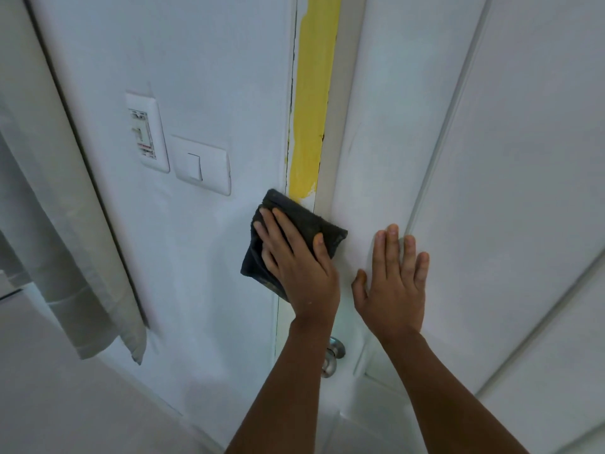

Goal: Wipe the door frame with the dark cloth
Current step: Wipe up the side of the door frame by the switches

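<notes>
The door frame [312, 103] runs up the middle of the head view, yellow in its upper stretch and white lower down. My left hand [296, 260] lies flat on the dark cloth [314, 221], pressing it against the frame just below the yellow stretch. The cloth spreads over the frame and a bit of the wall to its left, and my palm hides its lower part. My right hand [394, 280] rests flat with fingers spread on the white door [393, 142], right of the frame, holding nothing.
A white light switch [201, 165] and a second wall plate [147, 132] sit on the wall left of the frame. A metal door knob [334, 353] shows below my left forearm. A pale curtain [65, 250] hangs at the left.
</notes>
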